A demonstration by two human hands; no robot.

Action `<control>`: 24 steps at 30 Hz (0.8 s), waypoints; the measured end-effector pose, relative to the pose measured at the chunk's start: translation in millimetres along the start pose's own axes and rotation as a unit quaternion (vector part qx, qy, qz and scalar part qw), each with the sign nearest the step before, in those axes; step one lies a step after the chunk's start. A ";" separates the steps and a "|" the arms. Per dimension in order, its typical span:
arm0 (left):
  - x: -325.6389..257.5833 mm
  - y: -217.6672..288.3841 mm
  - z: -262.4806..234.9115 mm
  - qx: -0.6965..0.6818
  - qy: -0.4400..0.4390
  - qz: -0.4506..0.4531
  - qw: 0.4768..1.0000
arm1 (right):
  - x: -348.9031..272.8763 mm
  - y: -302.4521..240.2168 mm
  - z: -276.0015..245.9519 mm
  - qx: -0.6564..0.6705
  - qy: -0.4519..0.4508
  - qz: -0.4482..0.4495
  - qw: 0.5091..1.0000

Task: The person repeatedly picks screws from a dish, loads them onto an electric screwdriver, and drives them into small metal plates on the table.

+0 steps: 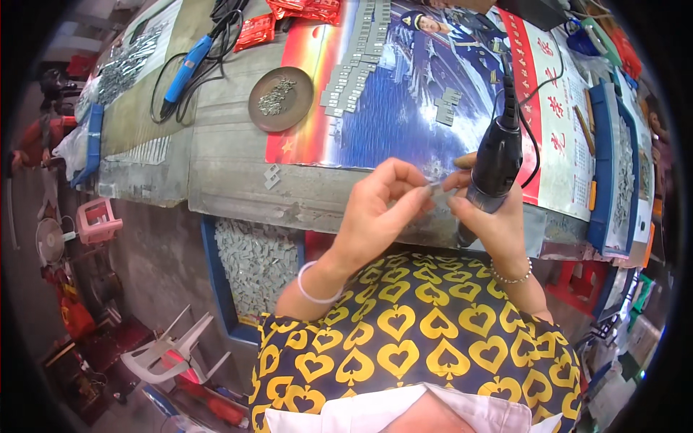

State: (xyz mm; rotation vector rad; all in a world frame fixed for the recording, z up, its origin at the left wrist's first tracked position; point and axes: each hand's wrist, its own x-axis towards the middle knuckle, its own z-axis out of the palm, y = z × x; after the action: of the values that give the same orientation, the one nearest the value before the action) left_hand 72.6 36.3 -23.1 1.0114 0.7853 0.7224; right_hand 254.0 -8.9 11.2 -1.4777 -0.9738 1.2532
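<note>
This is a small workshop: a worn workbench carries a corded black power tool, a blue-handled tool, a round dish of tiny metal pieces and rows of identical grey parts. A blue bin below holds many more small parts, and plastic seating, including a white chair, stands on the bare grey floor

Two hands, left and right, one black power driver, one blue-handled tool, one worktop, one poster and one brown dish with way too many tiny metal bits to count. Blue bins: at least three, left, right, below. Then one white bangle, one beaded bracelet, one pink stool, one white chair, one fan. Red packets overlap, so can't tell, lol.
</note>
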 end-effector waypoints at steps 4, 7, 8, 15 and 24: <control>-15.0 -6.2 16.0 0.001 0.041 0.046 0.998 | -5.2 6.6 1.4 0.009 -0.021 0.004 1.000; -21.1 -1.3 23.1 -0.001 0.021 0.037 0.999 | -11.6 5.2 0.0 0.044 -0.034 -0.002 0.998; -23.1 0.6 25.3 -0.006 0.002 0.009 1.000 | -13.7 4.3 0.2 0.061 -0.043 0.009 0.997; -24.3 -6.1 30.2 0.016 -0.023 0.008 1.000 | -21.1 10.9 -5.0 0.056 -0.040 0.002 0.998; -23.2 -9.6 39.7 0.055 -0.004 0.027 0.998 | -24.5 19.2 -10.5 0.091 -0.028 0.003 0.995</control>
State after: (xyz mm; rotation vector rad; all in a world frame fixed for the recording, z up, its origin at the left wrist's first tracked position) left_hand 95.1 -3.9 -14.1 1.1370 0.7996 0.7266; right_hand 260.4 -38.8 -1.0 -1.3103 -0.8685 1.3573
